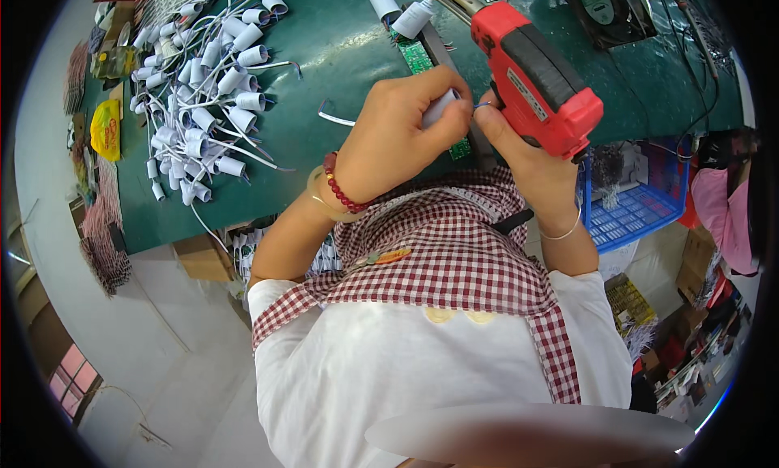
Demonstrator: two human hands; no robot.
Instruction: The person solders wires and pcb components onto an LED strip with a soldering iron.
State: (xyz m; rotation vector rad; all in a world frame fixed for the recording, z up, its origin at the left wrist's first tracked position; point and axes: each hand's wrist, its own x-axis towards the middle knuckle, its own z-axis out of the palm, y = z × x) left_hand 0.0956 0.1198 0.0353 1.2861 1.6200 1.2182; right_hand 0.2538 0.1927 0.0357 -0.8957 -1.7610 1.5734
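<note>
My left hand (402, 119) is closed around a white socket (441, 109) above the green tabletop (324, 30). Beside it, a thin wire (483, 105) meets my right hand (519, 148) at the thumb; the red power tool (531, 75) hides its other fingers, closure undetermined. I advise holding the socket steady and the wire unstrained. Beyond lie green circuit boards (416, 56); to the left, piled sockets (250, 100).
</note>
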